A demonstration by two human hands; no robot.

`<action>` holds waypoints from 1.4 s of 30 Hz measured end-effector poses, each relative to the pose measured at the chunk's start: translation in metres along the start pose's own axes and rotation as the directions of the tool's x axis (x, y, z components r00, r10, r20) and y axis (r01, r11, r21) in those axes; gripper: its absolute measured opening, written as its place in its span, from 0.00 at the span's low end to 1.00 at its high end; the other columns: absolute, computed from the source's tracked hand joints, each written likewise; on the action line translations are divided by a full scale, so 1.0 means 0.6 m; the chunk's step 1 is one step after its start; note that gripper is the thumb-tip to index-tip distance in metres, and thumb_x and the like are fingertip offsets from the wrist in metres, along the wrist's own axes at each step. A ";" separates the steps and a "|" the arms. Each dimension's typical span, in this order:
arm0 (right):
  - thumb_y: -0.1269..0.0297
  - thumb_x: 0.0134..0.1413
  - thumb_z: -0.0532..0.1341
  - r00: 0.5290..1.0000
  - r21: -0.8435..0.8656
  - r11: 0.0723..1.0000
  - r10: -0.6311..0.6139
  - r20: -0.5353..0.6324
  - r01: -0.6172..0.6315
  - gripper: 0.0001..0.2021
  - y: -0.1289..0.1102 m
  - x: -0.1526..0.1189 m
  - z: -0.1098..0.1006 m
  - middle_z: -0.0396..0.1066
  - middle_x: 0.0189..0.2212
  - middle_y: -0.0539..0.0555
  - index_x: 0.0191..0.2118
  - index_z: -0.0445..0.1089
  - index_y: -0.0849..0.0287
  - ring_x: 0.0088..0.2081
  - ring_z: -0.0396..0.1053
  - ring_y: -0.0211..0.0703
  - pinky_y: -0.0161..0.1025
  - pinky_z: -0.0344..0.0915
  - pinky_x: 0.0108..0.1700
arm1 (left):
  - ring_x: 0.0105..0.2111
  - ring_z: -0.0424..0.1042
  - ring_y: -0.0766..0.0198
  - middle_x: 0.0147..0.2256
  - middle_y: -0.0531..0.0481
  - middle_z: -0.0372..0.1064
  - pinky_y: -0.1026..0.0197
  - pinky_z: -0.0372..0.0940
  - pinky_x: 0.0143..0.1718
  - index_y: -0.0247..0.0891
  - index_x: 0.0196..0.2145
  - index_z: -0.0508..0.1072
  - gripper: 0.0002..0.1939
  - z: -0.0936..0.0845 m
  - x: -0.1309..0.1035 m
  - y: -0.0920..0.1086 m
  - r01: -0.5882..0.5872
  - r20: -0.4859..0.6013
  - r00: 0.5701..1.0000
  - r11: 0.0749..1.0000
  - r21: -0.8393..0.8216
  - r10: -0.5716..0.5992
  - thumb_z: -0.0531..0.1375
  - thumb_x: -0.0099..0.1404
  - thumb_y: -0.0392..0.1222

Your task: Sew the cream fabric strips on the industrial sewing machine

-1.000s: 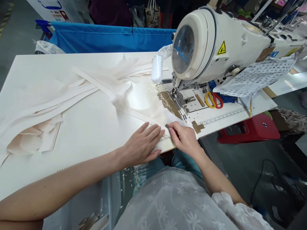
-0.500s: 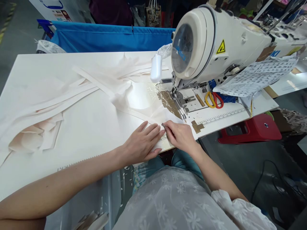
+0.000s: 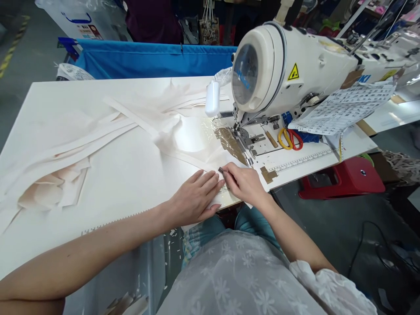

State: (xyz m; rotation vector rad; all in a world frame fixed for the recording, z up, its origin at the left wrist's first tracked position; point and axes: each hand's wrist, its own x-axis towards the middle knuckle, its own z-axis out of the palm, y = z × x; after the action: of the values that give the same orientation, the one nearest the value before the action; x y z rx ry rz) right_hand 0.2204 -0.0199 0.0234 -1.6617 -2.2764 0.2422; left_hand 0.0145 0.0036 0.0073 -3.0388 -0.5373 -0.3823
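My left hand (image 3: 197,196) lies flat with its fingers stretched out, pressing pale cream fabric (image 3: 183,156) onto the table's front edge. Close beside its fingertips, my right hand (image 3: 244,183) is closed on a small dark tool (image 3: 221,169); only its tip shows, so its exact kind is unclear. The tip sits at the fabric by the left fingers. More cream fabric strips (image 3: 108,131) spread loosely over the table's left half. A printed ruler scale (image 3: 223,190) shows between my hands.
A white sewing machine (image 3: 278,65) stands at the right, with scissors (image 3: 290,139) with yellow and red handles by its base. A printed sheet (image 3: 348,109) hangs on the machine. A red stool (image 3: 351,177) is at the right, and a plastic bin (image 3: 151,271) below the table.
The camera view has shifted slightly. The small tool's tip has moved a little up and left, showing more beyond my right fingers; my left hand stays flat in place.
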 end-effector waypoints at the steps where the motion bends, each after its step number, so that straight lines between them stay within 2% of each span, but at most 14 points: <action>1: 0.64 0.68 0.48 1.000 -0.013 1.000 -0.003 0.018 0.003 0.11 -0.001 0.005 0.002 0.76 0.28 0.50 0.44 0.68 0.57 0.28 0.71 0.41 0.35 0.51 0.29 | 0.58 0.61 0.44 0.54 0.33 0.66 0.44 0.57 0.59 0.24 0.59 0.65 0.27 0.000 0.000 0.000 0.000 0.000 1.000 1.000 0.003 0.000 0.49 0.73 0.50; 6: 0.65 0.68 0.48 0.999 -0.067 0.998 -0.017 0.042 0.020 0.12 0.001 0.007 0.005 0.77 0.29 0.52 0.44 0.69 0.58 0.28 0.71 0.41 0.35 0.50 0.28 | 0.58 0.62 0.44 0.54 0.33 0.66 0.45 0.56 0.59 0.24 0.59 0.65 0.27 0.000 -0.002 0.000 -0.005 -0.003 1.000 1.000 0.011 0.005 0.49 0.73 0.50; 11: 0.66 0.66 0.49 0.998 -0.062 0.998 -0.017 0.064 0.021 0.11 0.011 -0.032 -0.017 0.71 0.22 0.49 0.38 0.69 0.57 0.23 0.66 0.39 0.35 0.47 0.26 | 0.57 0.63 0.44 0.55 0.33 0.66 0.45 0.57 0.58 0.25 0.59 0.65 0.27 -0.003 -0.001 0.001 0.005 -0.020 1.000 1.000 0.005 -0.005 0.50 0.73 0.49; 15: 0.63 0.66 0.51 0.995 0.130 0.987 0.099 -0.006 -0.098 0.10 0.018 -0.069 -0.036 0.68 0.21 0.47 0.37 0.67 0.56 0.21 0.64 0.37 0.33 0.51 0.26 | 0.57 0.63 0.45 0.55 0.33 0.66 0.45 0.58 0.57 0.25 0.59 0.65 0.26 -0.002 -0.003 0.000 0.000 -0.027 1.000 1.000 -0.019 -0.001 0.50 0.73 0.49; 19: 0.60 0.66 0.51 0.965 0.274 0.943 0.230 -0.128 -0.189 0.09 0.014 -0.081 -0.028 0.68 0.21 0.46 0.39 0.67 0.56 0.21 0.64 0.37 0.33 0.55 0.26 | 0.60 0.60 0.48 0.59 0.35 0.63 0.45 0.53 0.62 0.25 0.61 0.62 0.26 0.001 -0.006 0.000 0.010 -0.012 1.000 0.998 -0.054 -0.011 0.47 0.75 0.48; 22: 0.61 0.67 0.50 0.970 0.225 0.959 0.204 -0.132 -0.171 0.10 0.010 -0.076 -0.014 0.73 0.24 0.48 0.41 0.67 0.56 0.23 0.67 0.38 0.33 0.55 0.27 | 0.61 0.59 0.48 0.59 0.35 0.63 0.44 0.50 0.64 0.25 0.62 0.62 0.26 -0.005 -0.002 0.004 0.011 0.039 0.999 0.999 -0.049 -0.009 0.47 0.75 0.48; 27: 0.64 0.67 0.49 0.991 0.049 0.992 0.116 -0.066 -0.113 0.11 0.009 -0.066 -0.004 0.74 0.25 0.49 0.42 0.68 0.57 0.25 0.71 0.41 0.35 0.53 0.28 | 0.58 0.62 0.42 0.57 0.32 0.65 0.39 0.54 0.60 0.27 0.62 0.63 0.29 -0.025 0.017 0.022 0.005 0.148 0.989 0.999 0.046 -0.011 0.51 0.72 0.52; 35: 0.65 0.69 0.48 0.998 -0.038 0.997 0.060 -0.019 -0.061 0.12 0.006 -0.052 -0.007 0.77 0.30 0.51 0.43 0.68 0.58 0.28 0.72 0.40 0.35 0.51 0.28 | 0.57 0.62 0.39 0.56 0.30 0.65 0.38 0.53 0.60 0.26 0.61 0.64 0.32 -0.016 0.016 0.038 0.032 0.104 0.994 0.997 0.069 -0.039 0.53 0.71 0.55; 42: 0.67 0.66 0.49 0.999 -0.099 0.995 0.031 0.021 -0.029 0.12 0.005 -0.056 -0.012 0.76 0.27 0.52 0.41 0.69 0.58 0.27 0.71 0.41 0.36 0.50 0.28 | 0.56 0.64 0.39 0.56 0.30 0.65 0.38 0.56 0.58 0.28 0.61 0.65 0.31 -0.019 0.017 0.036 0.033 0.093 0.995 0.997 0.075 -0.040 0.53 0.71 0.55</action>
State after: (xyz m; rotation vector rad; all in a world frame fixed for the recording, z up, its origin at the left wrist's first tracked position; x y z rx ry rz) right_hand 0.2347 -0.0511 0.0243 -1.7513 -2.3159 0.1589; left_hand 0.0285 -0.0143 0.0211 -2.9918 -0.5981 -0.2153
